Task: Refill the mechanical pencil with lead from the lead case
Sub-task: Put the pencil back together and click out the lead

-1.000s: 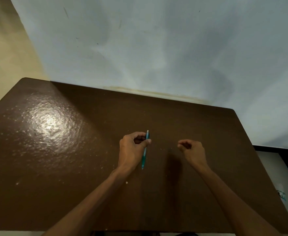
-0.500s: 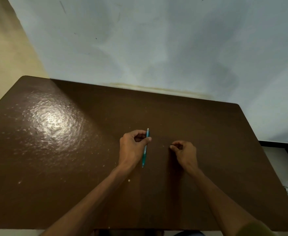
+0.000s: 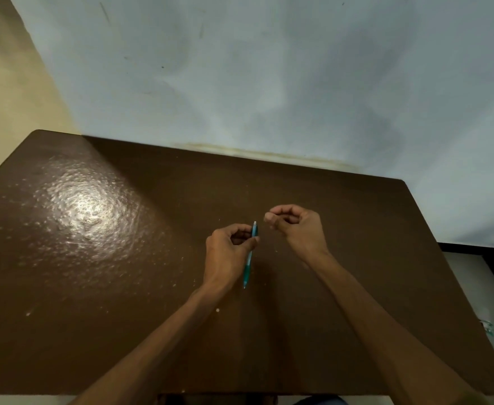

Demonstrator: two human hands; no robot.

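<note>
Fingers of my left hand (image 3: 228,252) are curled round the teal mechanical pencil (image 3: 250,255), thumb and forefinger pinching it near its upper end, so the barrel runs almost upright with its pale top end pointing toward the far edge of the surface (image 3: 123,302) and its lower tip hanging below the heel of the hand. My right hand (image 3: 294,226) hovers just beside that top end, fingers bunched into a loose pinch. Whether it holds a stick of lead I cannot tell; anything that thin is lost at this size. The two hands are near but not touching, both above the middle of the surface.

I see no lead case anywhere on the surface, which worries me: if the right hand is empty, I have nothing to feed in.

Risk, as I judge it, sits in the gap between the pinch and the pencil's top. A lead is brittle, and pushing it in at a slant against the rim would likely snap it. If my left hand lets the barrel tilt, the opening moves off line and the lead could slide past and drop. On this dark, speckled brown top, with glare toward the left far corner, a fallen lead would be hard to find. A slack pinch could also let the pencil slip down through my fingers.
</note>
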